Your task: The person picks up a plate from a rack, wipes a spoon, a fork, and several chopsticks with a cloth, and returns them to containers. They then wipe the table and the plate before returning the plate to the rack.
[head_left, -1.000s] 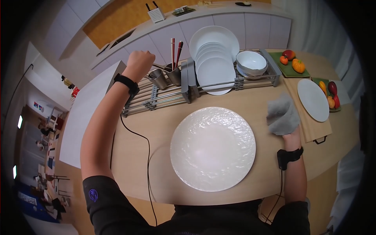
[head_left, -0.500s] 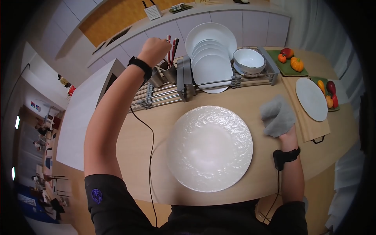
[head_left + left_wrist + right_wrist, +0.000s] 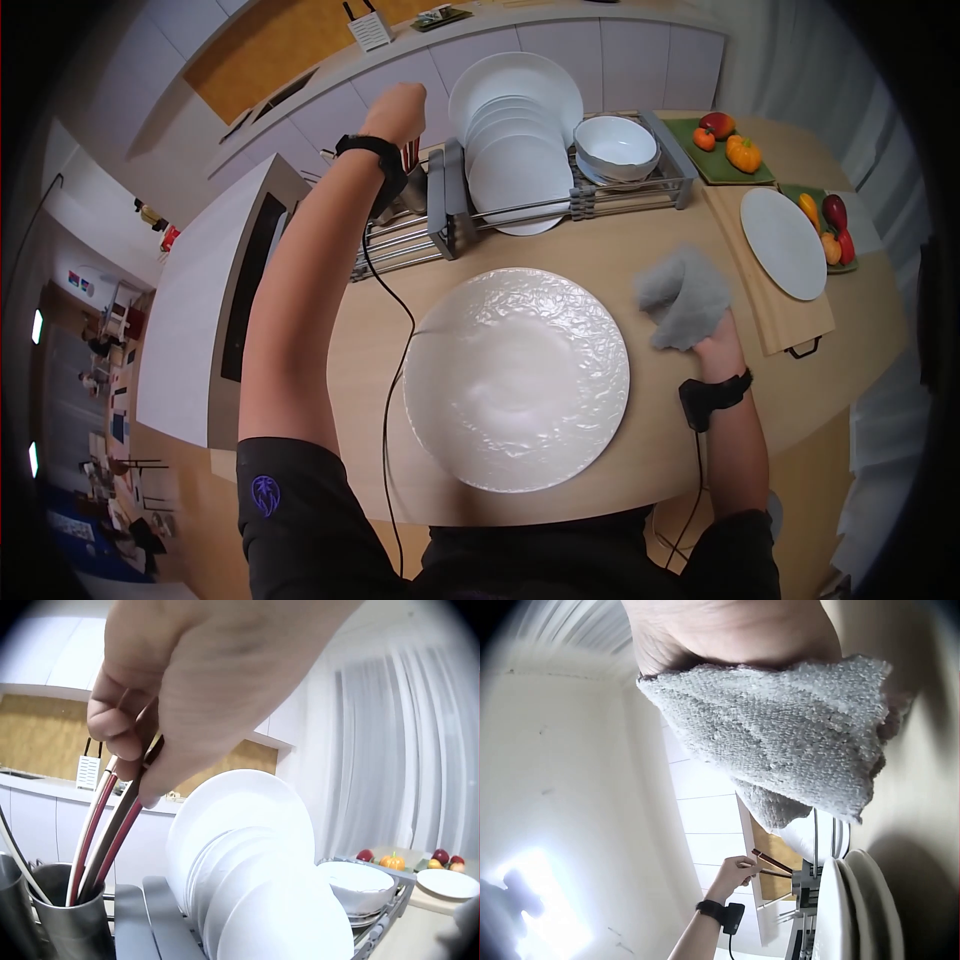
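Note:
At the far left of the rack, my left hand (image 3: 402, 112) reaches over the utensil cups. The left wrist view shows its thumb and fingers pinching the upper ends of chopsticks (image 3: 120, 825), dark and red, whose lower ends stand in a metal cup (image 3: 79, 926). Over on the right, my right hand (image 3: 718, 348) holds a grey cloth (image 3: 684, 300) above the table; the cloth hides most of its fingers. Between the two arms lies a large white plate (image 3: 515, 385) with a rippled rim.
White plates (image 3: 520, 180) stand upright in the metal rack (image 3: 445, 200), beside stacked bowls (image 3: 617, 148). To the right, an oval plate (image 3: 783, 245) lies on a wooden board (image 3: 770, 320), near green trays (image 3: 690, 135) of fruit and vegetables. A black cable (image 3: 388, 430) crosses the table's left part.
My left hand has moved rightward and forward to the chopsticks and now pinches them. The right hand still holds the cloth in much the same place. The head view has shifted slightly.

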A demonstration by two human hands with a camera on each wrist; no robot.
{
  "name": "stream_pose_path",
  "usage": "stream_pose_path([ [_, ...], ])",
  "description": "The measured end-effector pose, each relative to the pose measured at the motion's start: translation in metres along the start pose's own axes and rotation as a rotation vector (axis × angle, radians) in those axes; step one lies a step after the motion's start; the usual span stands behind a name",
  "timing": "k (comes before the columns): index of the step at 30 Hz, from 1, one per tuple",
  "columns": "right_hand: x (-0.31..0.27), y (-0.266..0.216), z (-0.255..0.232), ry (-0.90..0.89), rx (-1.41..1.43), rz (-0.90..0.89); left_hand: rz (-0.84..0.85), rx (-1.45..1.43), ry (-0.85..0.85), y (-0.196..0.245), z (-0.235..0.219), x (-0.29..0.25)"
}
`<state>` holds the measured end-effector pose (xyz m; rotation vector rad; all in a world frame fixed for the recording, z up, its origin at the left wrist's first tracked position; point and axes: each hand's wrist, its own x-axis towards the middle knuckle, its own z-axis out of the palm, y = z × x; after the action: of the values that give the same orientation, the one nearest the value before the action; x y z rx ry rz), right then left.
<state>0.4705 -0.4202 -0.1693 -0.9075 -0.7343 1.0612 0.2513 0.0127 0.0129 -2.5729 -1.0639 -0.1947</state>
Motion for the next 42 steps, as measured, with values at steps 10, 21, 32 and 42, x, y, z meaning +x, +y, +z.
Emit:
stream_pose_path([
  [10, 0.011, -0.003, 0.006, -0.056, 0.256, -0.143, -0.079, -0.361, 0.155, -0.018, 0.006, -0.009],
  [21, 0.006, 0.012, -0.037, -0.212, 0.672, -0.086, 0.014, -0.495, 0.083, 0.001, -0.033, -0.148],
  [32, 0.010, 0.021, -0.043, -0.257, 0.633, -0.029, -0.100, -0.609, 0.108, -0.031, 0.027, -0.157],
  [42, 0.003, 0.017, -0.033, 0.030, 0.636, 0.040, -0.070, -0.618, 0.344, -0.004, 0.064, -0.070],
])
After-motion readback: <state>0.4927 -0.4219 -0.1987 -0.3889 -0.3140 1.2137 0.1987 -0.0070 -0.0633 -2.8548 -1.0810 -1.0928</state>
